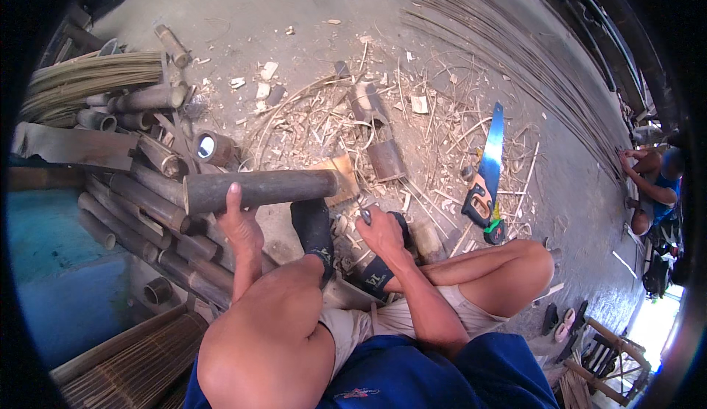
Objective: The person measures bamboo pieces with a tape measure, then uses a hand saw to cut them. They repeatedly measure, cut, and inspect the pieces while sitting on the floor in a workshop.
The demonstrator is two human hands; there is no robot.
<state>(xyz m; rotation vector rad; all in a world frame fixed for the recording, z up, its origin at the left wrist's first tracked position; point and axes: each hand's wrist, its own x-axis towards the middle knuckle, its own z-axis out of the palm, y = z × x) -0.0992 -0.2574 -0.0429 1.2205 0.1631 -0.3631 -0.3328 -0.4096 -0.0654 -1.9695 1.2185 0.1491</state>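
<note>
My left hand (241, 226) is wrapped under a dark bamboo tube (261, 190), its thumb up along the near side. The tube lies almost level across the front of my left knee, its right end above a pale wooden piece (340, 177). My right hand (383, 231) is closed round a small hand tool (364, 215). Only a short dark metal part of that tool shows, just right of the tube's end; the rest is hidden in my fist. Short bamboo sections (387, 160) lie on the ground ahead of my hands.
A handsaw (486, 169) lies to the right, blade pointing away. Wood shavings (317, 125) cover the floor. Bamboo tubes (151, 195) are stacked at left, under a bundle of thin strips (96, 77). Long strips (508, 48) stretch across the far right, near another person (655, 188).
</note>
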